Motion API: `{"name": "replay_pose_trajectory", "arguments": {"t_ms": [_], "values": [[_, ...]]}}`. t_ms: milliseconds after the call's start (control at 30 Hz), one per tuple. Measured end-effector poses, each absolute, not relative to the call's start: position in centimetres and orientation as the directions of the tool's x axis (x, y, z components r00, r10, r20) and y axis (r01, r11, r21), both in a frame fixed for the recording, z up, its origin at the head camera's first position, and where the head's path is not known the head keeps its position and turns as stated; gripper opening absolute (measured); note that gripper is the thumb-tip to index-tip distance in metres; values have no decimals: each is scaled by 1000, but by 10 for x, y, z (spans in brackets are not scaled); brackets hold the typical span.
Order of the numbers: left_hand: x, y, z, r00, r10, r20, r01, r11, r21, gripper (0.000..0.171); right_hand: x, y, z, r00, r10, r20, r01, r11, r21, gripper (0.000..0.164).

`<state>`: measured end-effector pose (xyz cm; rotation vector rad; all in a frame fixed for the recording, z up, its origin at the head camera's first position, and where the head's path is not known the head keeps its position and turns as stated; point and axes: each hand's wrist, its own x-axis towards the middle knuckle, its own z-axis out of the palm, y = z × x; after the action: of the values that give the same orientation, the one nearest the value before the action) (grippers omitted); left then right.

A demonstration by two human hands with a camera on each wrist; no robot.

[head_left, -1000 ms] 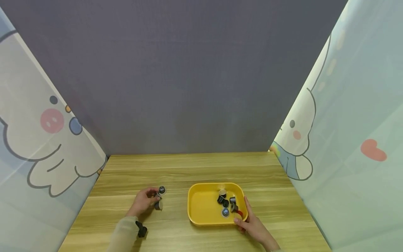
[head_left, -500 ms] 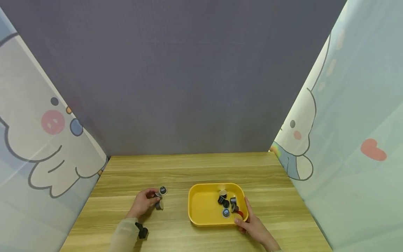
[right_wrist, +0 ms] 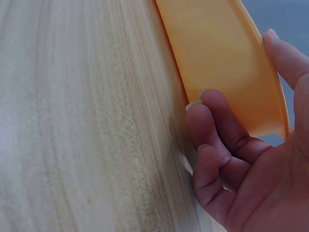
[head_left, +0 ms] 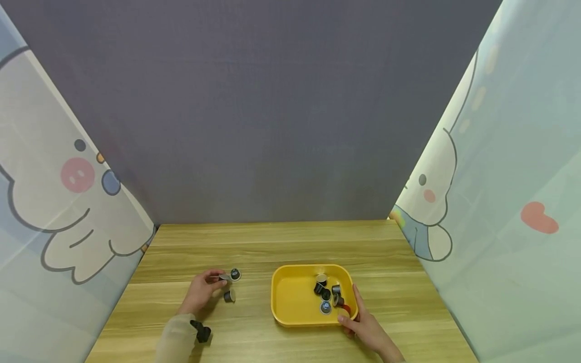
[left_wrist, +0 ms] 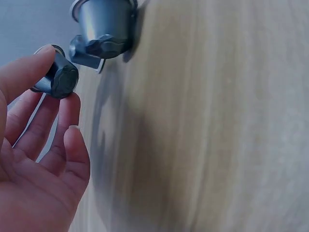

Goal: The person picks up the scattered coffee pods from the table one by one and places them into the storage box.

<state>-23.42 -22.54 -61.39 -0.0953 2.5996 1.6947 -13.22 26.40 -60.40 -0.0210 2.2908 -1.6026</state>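
My left hand (head_left: 199, 293) pinches a dark coffee capsule (left_wrist: 65, 77) between thumb and fingertips, just above the table at the left. In the head view, that capsule's pale lid shows at the fingertips. Close by stand a dark capsule (head_left: 235, 274) with its rim down and another lying on its side (head_left: 229, 296). My right hand (head_left: 368, 330) grips the near right corner of a yellow tray (head_left: 290, 322), with fingers curled against its outer wall and the thumb at the rim. Several capsules (head_left: 325, 307) lie in the tray's right half.
A wood-grain table (head_left: 272, 242) carries everything. Grey cloth (head_left: 272, 111) hangs behind it, with cartoon-printed sheets (head_left: 504, 176) on both sides. Inside the tray, a red piece (head_left: 347, 308) lies by the right hand.
My left hand has taken hold of a dark capsule and shifted slightly left with it, away from the one lying on its side. The right hand stays on the tray.
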Motion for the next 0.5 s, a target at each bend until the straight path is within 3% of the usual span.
{"name": "replay_pose_trajectory", "arguments": {"t_ms": [267, 500], "values": [[-236, -226, -600, -995, -30, -90, -95, 368, 925, 39, -132, 264, -602, -940, -183, -288, 207, 367, -907, 100], [-234, -221, -582, -999, -7, -36, -35, 421, 907, 40, -132, 264, -603, -939, -187, -290, 208, 363, -908, 100]]}}
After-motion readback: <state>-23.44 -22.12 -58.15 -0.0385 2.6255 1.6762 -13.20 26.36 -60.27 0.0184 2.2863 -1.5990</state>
